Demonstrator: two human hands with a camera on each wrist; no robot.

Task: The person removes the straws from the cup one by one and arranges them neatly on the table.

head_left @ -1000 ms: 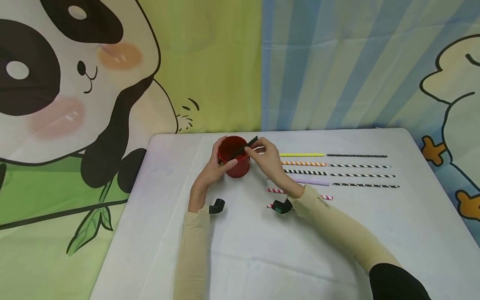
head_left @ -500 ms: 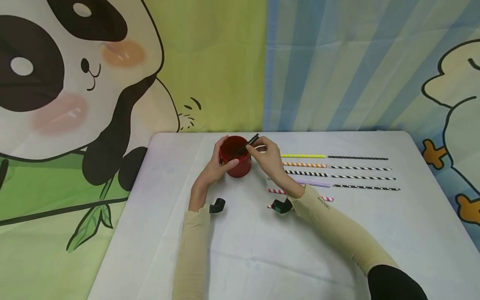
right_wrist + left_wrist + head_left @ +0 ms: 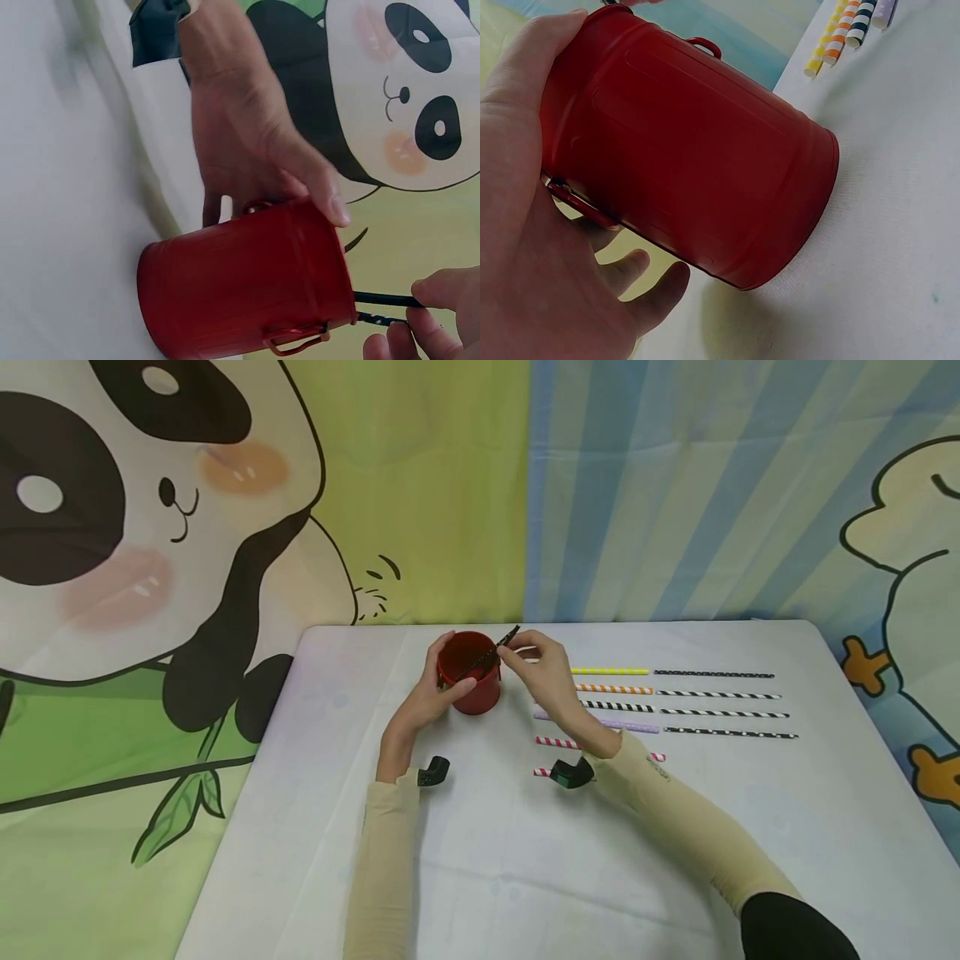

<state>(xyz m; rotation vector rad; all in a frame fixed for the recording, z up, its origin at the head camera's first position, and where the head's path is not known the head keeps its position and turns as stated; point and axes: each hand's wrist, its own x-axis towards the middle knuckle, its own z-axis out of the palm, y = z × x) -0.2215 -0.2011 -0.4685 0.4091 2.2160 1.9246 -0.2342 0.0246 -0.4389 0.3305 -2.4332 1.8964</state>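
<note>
A red metal bucket [image 3: 482, 698] with small side handles stands near the back of the white table. My left hand [image 3: 424, 703] grips it from the left, thumb near the rim; in the left wrist view the bucket [image 3: 697, 157] leans across the picture. Dark paper straws [image 3: 480, 667] slant out of the bucket's mouth towards the right. At their upper part my right hand [image 3: 551, 681] pinches with thumb and fingers. The right wrist view shows a plain black straw [image 3: 384, 298] and a white-dotted black one [image 3: 380, 319] between bucket and fingertips.
Right of the bucket lie rows of paper straws: yellow [image 3: 611, 672], orange-striped [image 3: 618, 690], purple [image 3: 633, 727] and red-striped [image 3: 555, 742]. Several black-and-white straws [image 3: 723, 713] form a further column. A cartoon panda cloth [image 3: 247, 568] hangs behind the table [image 3: 480, 877].
My right hand has shifted slightly right and outward along the straws, whose upper ends now show slightly spread. The left hand keeps its hold on the bucket.
</note>
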